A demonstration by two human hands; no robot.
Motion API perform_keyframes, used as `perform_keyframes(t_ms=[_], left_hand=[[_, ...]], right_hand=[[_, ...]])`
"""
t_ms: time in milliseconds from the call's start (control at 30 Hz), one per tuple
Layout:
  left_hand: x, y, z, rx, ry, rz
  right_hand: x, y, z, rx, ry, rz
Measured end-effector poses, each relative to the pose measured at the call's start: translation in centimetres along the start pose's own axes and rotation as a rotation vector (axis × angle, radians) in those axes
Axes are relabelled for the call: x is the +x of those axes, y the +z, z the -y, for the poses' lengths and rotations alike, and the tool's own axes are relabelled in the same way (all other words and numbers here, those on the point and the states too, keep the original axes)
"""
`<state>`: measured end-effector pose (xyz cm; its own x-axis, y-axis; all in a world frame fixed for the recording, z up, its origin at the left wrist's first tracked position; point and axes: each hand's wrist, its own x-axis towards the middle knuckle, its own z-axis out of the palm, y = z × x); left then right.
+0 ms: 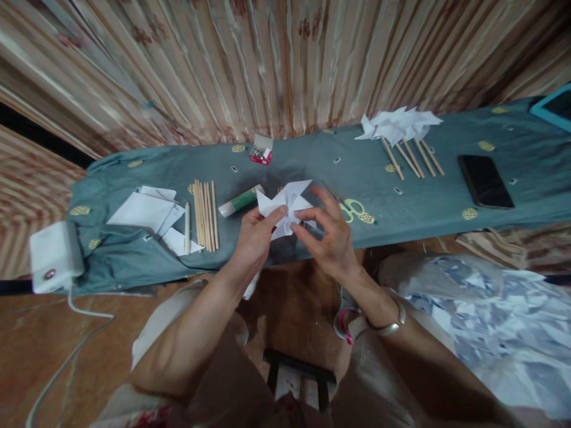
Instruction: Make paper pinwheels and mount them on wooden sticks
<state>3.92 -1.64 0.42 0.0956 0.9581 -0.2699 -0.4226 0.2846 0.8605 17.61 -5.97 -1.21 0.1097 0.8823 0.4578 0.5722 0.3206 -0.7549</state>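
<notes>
Between my two hands is a white paper pinwheel (292,199), its folded blades spread above the table's front edge. My left hand (257,235) grips it from the left, the thumb pressed near its centre. From the right, my right hand (328,235) pinches close to the middle with thumb and a finger, the other fingers raised. Just behind my left hand lies a green and white glue stick (241,201). Scissors with light green handles (352,209) rest beyond my right hand, partly hidden by it. A small red box of metal pins (261,150) sits open farther back.
Wooden sticks (206,215), a white pen-like stick (187,229) and paper sheets (145,209) lie at left, near a white box with a cable (56,257). Finished pinwheels on sticks (401,126) and a phone (485,181) are at right. A bag of paper scraps (499,321) stands below.
</notes>
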Motion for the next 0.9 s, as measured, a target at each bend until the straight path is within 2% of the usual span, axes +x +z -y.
perform_keyframes(t_ms=[567,900], left_hand=[[-0.32,-0.20,0.34,0.040,0.042,0.075],[-0.37,0.14,0.51,0.095,0.106,0.055]], right_hand=[[0.29,-0.65,0.63,-0.014,0.040,-0.046],[0.45,-0.75,0.23,-0.010,0.057,-0.067]])
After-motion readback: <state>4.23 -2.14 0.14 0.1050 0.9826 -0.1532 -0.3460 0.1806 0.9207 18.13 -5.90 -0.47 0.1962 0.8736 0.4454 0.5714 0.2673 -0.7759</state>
